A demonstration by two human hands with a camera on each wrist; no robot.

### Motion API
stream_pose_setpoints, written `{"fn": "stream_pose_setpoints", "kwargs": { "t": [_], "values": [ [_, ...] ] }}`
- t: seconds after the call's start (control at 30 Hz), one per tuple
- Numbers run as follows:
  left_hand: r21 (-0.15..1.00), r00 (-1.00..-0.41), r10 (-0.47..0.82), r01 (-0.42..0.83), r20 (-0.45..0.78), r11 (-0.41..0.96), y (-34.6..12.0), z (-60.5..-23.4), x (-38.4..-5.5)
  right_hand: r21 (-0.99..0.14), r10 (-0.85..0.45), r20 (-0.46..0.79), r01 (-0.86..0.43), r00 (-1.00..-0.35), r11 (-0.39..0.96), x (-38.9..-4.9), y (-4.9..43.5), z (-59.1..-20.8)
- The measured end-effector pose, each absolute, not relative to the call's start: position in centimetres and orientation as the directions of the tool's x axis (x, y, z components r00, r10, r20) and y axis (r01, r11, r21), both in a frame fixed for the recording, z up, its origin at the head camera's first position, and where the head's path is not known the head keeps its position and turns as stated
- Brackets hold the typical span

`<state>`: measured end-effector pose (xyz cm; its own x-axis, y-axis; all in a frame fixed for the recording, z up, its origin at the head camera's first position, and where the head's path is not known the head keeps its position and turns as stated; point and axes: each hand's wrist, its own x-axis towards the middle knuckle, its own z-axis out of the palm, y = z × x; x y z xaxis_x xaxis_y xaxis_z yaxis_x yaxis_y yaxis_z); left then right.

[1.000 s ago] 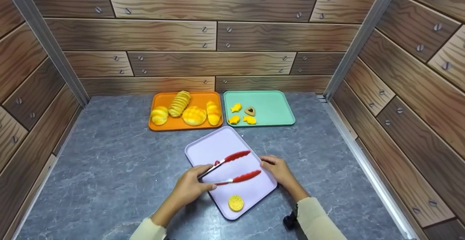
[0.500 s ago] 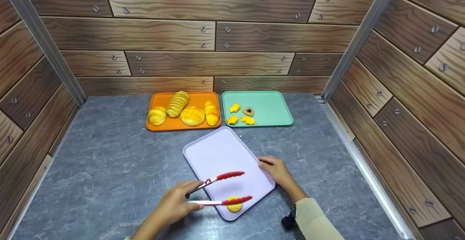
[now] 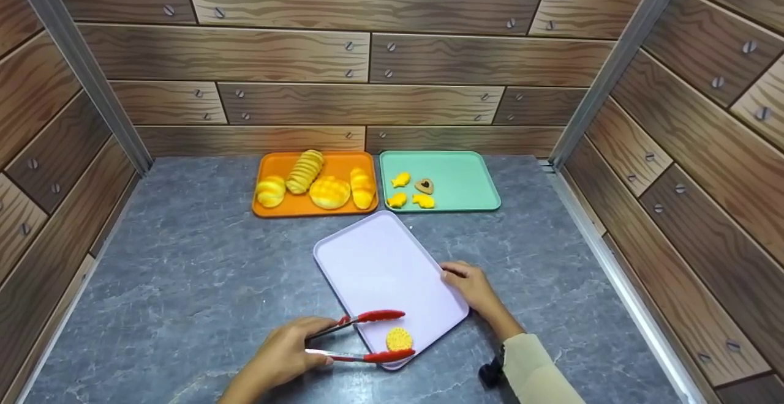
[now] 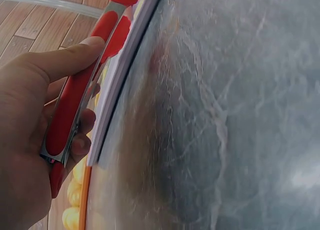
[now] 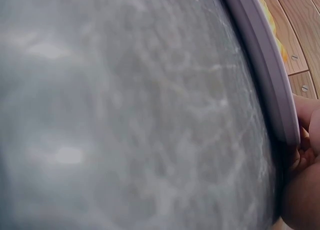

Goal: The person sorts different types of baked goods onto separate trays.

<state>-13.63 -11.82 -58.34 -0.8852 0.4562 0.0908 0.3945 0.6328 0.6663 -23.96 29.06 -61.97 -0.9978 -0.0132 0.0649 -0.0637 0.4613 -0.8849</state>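
Note:
My left hand (image 3: 280, 353) grips red-handled tongs (image 3: 382, 315) with red tips. In the left wrist view, the thumb presses one arm of the tongs (image 4: 72, 107) and the fingers curl round the other. The tongs' arms are spread, one tip on either side of a yellow round biscuit (image 3: 399, 337). That biscuit lies near the front corner of a lilac tray (image 3: 380, 263), which sits at an angle. My right hand (image 3: 468, 286) holds the tray's right edge between thumb and fingers; the right wrist view shows only part of that hand (image 5: 309, 140) at the rim.
Behind the lilac tray, an orange tray (image 3: 285, 210) holds several toy breads. Beside it a green tray (image 3: 465, 177) bears several small yellow fish-shaped pieces and a brown biscuit (image 3: 424, 186) with a dark heart. Wood-patterned walls enclose the grey marbled table (image 3: 202, 269).
My left hand has brought the tongs toward the front of the lilac tray, from its middle to around the yellow biscuit. The right hand stays at the tray's edge.

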Motion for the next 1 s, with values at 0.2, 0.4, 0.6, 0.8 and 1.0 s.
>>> {"fn": "stream_pose_setpoints", "kwargs": {
  "t": [0.2,0.4,0.6,0.8,1.0],
  "values": [
    [0.649,-0.887,0.453,0.399,0.094,0.648,-11.8,-58.4,-14.1,-0.881,-0.034,0.067,-0.075,-0.997,0.467,-23.9,29.1,-62.1],
    [0.605,-0.894,0.427,0.415,0.134,0.680,-11.5,-58.2,-15.2,-0.882,-0.045,0.071,-0.084,-0.996,0.463,-22.7,28.3,-59.7],
    [0.577,-0.911,0.373,0.403,0.176,0.711,-11.9,-58.2,-16.2,-0.871,-0.033,0.086,-0.091,-0.996,0.483,-22.4,27.6,-59.1],
    [0.561,-0.914,0.333,0.405,0.232,0.722,-12.4,-58.4,-16.4,-0.872,-0.005,0.086,-0.078,-0.996,0.483,-23.7,28.5,-61.5],
    [0.571,-0.918,0.309,0.395,0.247,0.719,-12.4,-58.7,-16.3,-0.883,-0.040,0.087,-0.095,-0.995,0.459,-23.9,29.1,-61.8]
  ]
}}
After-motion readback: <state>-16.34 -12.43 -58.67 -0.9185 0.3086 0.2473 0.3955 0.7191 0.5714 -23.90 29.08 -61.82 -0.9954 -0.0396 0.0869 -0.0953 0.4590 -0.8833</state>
